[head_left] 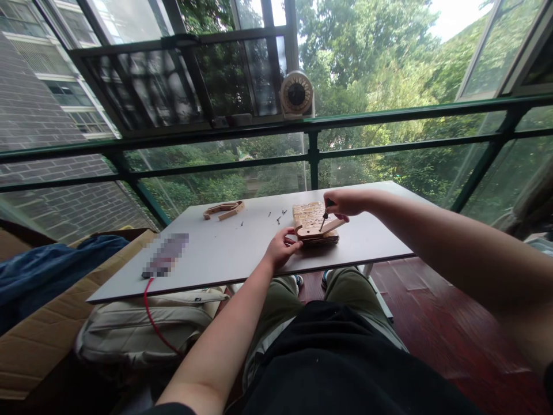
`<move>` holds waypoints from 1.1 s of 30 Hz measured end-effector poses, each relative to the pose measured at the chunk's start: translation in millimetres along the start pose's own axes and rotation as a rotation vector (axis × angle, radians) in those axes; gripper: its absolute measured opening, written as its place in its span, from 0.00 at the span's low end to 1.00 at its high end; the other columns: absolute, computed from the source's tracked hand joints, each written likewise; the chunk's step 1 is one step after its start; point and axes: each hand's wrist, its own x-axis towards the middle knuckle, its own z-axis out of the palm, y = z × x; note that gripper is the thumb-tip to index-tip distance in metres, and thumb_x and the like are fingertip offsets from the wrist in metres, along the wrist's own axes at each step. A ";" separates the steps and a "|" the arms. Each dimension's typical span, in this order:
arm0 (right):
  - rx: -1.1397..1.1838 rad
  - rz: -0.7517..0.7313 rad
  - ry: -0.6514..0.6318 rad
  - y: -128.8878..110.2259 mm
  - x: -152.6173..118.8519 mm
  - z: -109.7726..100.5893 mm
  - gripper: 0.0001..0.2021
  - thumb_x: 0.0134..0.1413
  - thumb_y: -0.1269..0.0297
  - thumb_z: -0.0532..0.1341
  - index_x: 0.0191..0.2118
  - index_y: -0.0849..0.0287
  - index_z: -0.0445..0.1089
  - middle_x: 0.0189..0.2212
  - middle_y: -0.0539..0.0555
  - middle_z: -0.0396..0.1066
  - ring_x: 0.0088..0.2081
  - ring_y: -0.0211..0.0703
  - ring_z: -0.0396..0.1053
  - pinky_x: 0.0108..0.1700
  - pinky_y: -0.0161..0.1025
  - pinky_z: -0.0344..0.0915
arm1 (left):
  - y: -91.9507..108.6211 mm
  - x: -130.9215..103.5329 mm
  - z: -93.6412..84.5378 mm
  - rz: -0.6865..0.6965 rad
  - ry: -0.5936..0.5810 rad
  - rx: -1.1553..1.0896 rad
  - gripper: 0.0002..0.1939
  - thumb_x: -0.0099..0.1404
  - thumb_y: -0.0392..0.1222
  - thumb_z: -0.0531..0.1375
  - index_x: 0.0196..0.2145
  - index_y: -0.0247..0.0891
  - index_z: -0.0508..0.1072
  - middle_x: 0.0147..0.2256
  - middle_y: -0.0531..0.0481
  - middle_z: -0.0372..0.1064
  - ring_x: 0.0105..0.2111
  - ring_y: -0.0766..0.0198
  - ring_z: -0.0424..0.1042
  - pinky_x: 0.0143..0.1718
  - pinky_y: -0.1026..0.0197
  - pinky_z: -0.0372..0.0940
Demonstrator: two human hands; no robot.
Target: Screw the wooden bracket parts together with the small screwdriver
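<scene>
A rough-topped block (pixel 309 214) sits near the front edge of the white table, with a smooth light wooden piece (pixel 310 232) along its near side. My left hand (pixel 283 248) holds the left end of this wooden piece, fingers closed round its corner. From the right, my right hand (pixel 339 205) grips a dark-handled screwdriver (pixel 324 218), its tip pointing down at the wooden piece. A second wooden strip (pixel 334 225) slants up to the right beneath my right hand. Several small screws (pixel 279 219) lie left of the block.
Curved wooden parts (pixel 224 210) lie at the back left of the table (pixel 233 253). A blurred flat object (pixel 166 255) with a red cable (pixel 152 317) is at the left. A small fan (pixel 296 94) stands by the green railing (pixel 367 121).
</scene>
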 end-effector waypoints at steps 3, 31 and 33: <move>-0.021 -0.004 -0.022 -3.0 1.6 -0.4 0.11 0.67 0.62 0.54 0.45 0.64 0.66 0.24 0.54 0.77 0.23 0.40 0.73 0.32 0.36 0.62 | 0.4 -0.3 0.4 0.002 0.009 -0.002 0.27 0.57 0.47 0.70 0.52 0.37 0.70 0.49 0.41 0.74 0.32 0.68 0.74 0.34 0.63 0.71; -0.004 -0.085 0.115 38.2 75.3 -6.1 0.11 0.62 0.53 0.55 0.35 0.55 0.67 0.27 0.51 0.73 0.25 0.40 0.63 0.27 0.37 0.53 | 14.7 41.3 -9.4 -0.129 -0.058 0.161 0.25 0.57 0.47 0.70 0.52 0.43 0.72 0.51 0.41 0.71 0.44 0.56 0.75 0.45 0.54 0.73; 0.033 -0.156 0.072 38.1 83.4 -10.6 0.09 0.61 0.55 0.56 0.35 0.54 0.66 0.26 0.50 0.72 0.25 0.39 0.62 0.27 0.37 0.53 | 25.0 43.7 -20.9 -0.126 -0.144 0.218 0.26 0.58 0.48 0.69 0.53 0.44 0.72 0.51 0.42 0.71 0.46 0.55 0.74 0.46 0.54 0.73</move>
